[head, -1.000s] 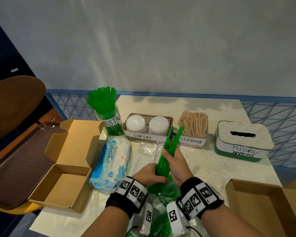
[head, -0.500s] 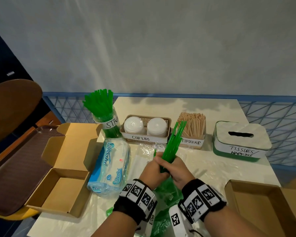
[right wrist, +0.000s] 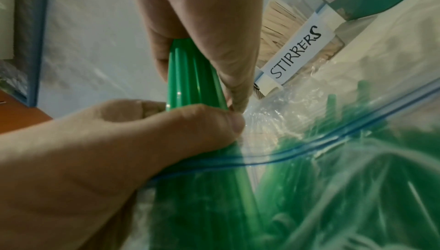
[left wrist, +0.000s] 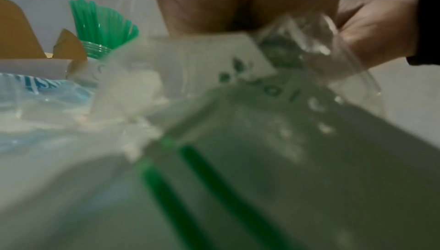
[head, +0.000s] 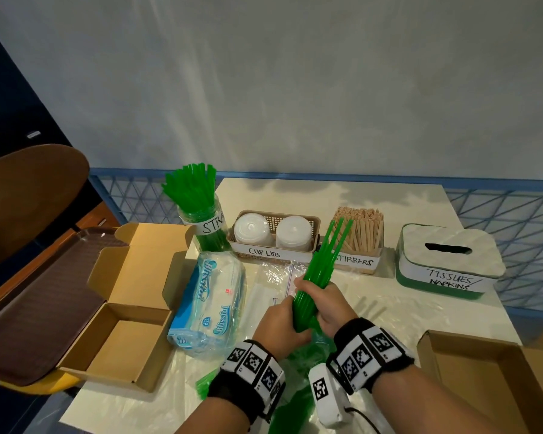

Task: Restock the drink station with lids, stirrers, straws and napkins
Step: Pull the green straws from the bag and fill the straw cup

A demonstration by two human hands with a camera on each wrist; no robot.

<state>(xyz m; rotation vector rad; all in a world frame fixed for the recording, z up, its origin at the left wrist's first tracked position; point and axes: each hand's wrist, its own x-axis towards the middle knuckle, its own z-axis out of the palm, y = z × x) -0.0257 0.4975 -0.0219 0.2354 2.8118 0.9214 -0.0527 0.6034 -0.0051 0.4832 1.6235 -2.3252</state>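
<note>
Together, right hand [head: 325, 303] above left hand [head: 279, 324], each grip wraps the tilted bundle of green straws [head: 318, 270].

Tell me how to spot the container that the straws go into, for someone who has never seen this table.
Look at the cream table and the row of four labelled containers along its far side. The straw jar stands at the left end of that row, beside the basket of cup lids. It is the only clear, tall, round one, with green straws fanning out of its top.
</note>
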